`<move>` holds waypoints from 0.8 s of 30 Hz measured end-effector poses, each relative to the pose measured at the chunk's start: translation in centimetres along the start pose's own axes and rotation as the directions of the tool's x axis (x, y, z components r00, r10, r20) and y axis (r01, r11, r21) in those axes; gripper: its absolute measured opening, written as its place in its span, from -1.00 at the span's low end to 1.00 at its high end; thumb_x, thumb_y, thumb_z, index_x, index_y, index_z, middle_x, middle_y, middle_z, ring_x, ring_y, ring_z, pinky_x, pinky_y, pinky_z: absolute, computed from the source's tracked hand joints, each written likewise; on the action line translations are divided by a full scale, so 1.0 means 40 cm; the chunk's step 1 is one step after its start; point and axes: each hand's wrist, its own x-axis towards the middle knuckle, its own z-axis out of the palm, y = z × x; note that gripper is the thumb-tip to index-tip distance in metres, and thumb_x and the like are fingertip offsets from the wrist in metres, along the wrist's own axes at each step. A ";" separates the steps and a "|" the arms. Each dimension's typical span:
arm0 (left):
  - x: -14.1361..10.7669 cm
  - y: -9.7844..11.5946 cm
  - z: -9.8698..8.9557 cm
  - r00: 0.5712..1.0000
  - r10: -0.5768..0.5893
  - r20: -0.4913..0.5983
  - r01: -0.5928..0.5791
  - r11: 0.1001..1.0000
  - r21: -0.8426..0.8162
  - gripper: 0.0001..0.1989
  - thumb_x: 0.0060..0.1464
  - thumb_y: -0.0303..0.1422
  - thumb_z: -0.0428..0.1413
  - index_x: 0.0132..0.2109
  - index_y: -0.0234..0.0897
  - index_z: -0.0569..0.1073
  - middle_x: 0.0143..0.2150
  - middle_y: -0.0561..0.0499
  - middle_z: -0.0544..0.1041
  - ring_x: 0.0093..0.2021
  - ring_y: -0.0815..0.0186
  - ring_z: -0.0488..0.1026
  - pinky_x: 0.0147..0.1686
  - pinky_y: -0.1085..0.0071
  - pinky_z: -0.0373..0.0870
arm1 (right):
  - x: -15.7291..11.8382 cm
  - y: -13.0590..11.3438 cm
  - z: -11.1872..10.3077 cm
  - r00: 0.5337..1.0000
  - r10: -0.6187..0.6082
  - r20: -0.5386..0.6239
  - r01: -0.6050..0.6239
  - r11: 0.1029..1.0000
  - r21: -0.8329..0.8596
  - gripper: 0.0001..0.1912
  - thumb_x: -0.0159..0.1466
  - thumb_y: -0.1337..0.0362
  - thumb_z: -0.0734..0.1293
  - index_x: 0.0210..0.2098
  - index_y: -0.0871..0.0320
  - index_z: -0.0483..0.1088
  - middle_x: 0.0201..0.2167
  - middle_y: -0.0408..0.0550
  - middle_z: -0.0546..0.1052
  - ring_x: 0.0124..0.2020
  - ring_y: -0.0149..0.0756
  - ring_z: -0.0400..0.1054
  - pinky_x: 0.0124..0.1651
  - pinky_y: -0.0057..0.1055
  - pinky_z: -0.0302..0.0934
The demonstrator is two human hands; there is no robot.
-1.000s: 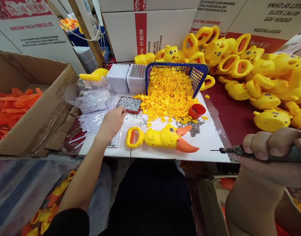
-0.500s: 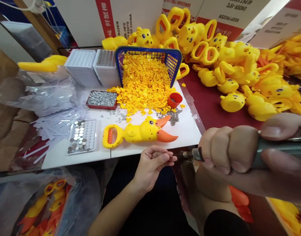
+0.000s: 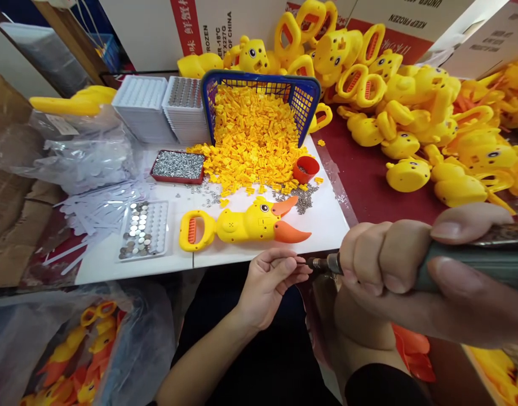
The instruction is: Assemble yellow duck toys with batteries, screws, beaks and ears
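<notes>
My right hand [image 3: 385, 256] is wrapped round a dark green power screwdriver [image 3: 478, 260] with its bit pointing left. At the bit's tip, the thumb and fingers of my left hand [image 3: 267, 290] are pinched together; whatever is between them is too small to make out. Just beyond my left hand, a yellow duck-like toy [image 3: 246, 225] with an orange bill and a loop handle lies on the white board [image 3: 330, 228]. Small dark screws [image 3: 306, 200] are scattered behind its bill, near a red cup [image 3: 306, 169].
A blue basket [image 3: 313, 96] spills small yellow plastic parts [image 3: 254, 146]. To its left stand a red tray of metal pieces [image 3: 178, 165], stacked white trays [image 3: 141, 113] and a tray of button cells [image 3: 157, 228]. Yellow toys [image 3: 406, 173] pile up at right; a plastic bag [image 3: 13, 344] holds more.
My right hand and the screwdriver have shifted slightly left. My left hand has moved a little right and up, so the bit's tip is now closer to its fingers.
</notes>
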 end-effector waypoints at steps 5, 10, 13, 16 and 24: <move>0.010 0.052 -0.061 0.608 0.636 0.475 -0.740 0.238 0.629 -0.50 0.15 -0.23 0.31 0.22 -0.07 0.44 0.21 -0.15 0.55 0.10 0.12 0.58 0.02 0.21 0.57 | 0.020 0.026 -0.016 0.995 -0.097 0.025 0.095 0.993 0.072 -0.91 0.22 0.32 0.39 -0.26 0.04 0.47 -0.72 -0.28 0.29 -0.79 -0.44 0.13 -0.69 -0.41 0.17; 0.096 0.165 -0.073 0.552 0.341 0.761 -0.347 -0.735 0.582 -0.07 0.03 0.17 0.23 0.39 -0.27 0.26 0.36 -0.36 0.37 0.36 -0.24 0.27 0.31 -0.15 0.20 | 0.065 0.061 0.013 0.972 -0.151 -0.181 0.166 0.983 0.073 -0.87 0.11 0.37 0.37 -0.34 0.03 0.42 -0.75 -0.33 0.24 -0.82 -0.46 0.01 -0.76 -0.43 0.06; 0.143 0.187 -0.055 0.757 0.227 0.613 -0.217 -0.797 0.563 0.01 0.03 0.29 0.12 0.36 -0.43 0.28 0.25 -0.38 0.47 0.13 -0.17 0.49 0.11 0.01 0.39 | 0.099 0.093 0.040 0.962 -0.165 -0.217 0.182 0.981 0.061 -0.83 0.05 0.39 0.34 -0.37 0.02 0.37 -0.77 -0.37 0.22 -0.84 -0.45 -0.01 -0.77 -0.43 0.02; 0.156 0.181 -0.041 0.825 0.204 0.528 -0.154 -0.816 0.557 -0.03 0.06 0.29 0.07 0.32 -0.45 0.33 0.19 -0.34 0.51 -0.05 -0.05 0.56 -0.11 0.12 0.44 | 0.127 0.126 0.058 0.955 -0.226 -0.194 0.239 0.970 0.045 -0.85 0.09 0.37 0.35 -0.36 0.01 0.34 -0.77 -0.39 0.21 -0.85 -0.47 -0.03 -0.79 -0.43 -0.03; 0.142 0.176 -0.034 0.828 0.195 0.526 -0.144 -0.833 0.535 -0.11 0.14 0.27 0.00 0.30 -0.38 0.33 0.21 -0.31 0.49 -0.09 -0.01 0.55 -0.14 0.15 0.39 | 0.158 0.157 0.081 0.960 -0.188 -0.205 0.197 0.980 0.021 -0.81 0.08 0.35 0.41 -0.40 0.00 0.33 -0.78 -0.40 0.21 -0.85 -0.46 -0.01 -0.80 -0.41 -0.03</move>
